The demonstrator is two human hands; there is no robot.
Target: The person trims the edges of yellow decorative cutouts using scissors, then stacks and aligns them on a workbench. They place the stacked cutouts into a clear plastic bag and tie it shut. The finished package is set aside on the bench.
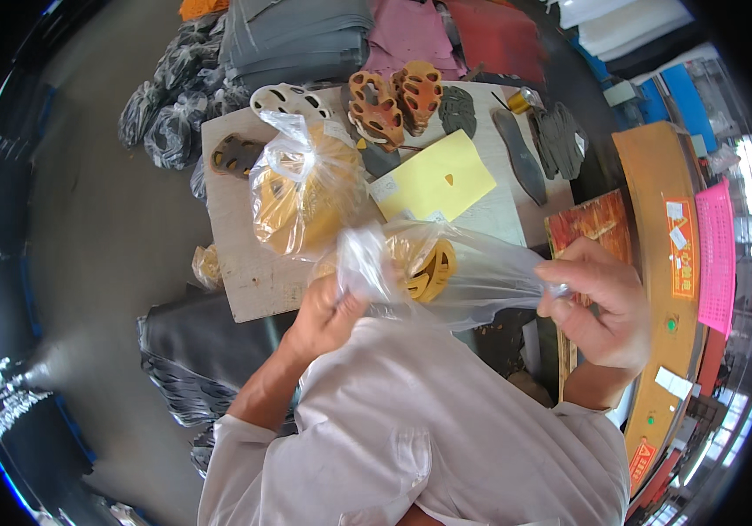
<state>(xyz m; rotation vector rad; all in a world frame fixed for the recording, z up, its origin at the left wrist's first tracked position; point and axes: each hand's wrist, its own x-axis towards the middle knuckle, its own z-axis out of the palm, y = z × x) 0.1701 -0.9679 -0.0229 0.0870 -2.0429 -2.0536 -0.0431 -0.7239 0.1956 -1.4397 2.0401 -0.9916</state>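
Note:
A clear plastic bag (499,263) is stretched between my two hands, close to my body over the table's front edge. Yellow cut-out pieces with openings (431,270) show through its left part. My left hand (328,317) is closed on the bag's gathered left end. On the other side my right hand (599,302) pinches the bag's right end between thumb and fingers. Just beyond my left hand stands a second clear bag (299,197), knotted on top and full of yellow pieces.
On the pale table (249,285) lie a yellow sheet (446,180), brown cut-out uppers (376,107), a white upper (288,103), a dark sole (519,156) and dark stacked pieces (558,140). Material stacks (297,44) stand behind. A wooden machine edge (656,263) and pink basket (715,259) are at right.

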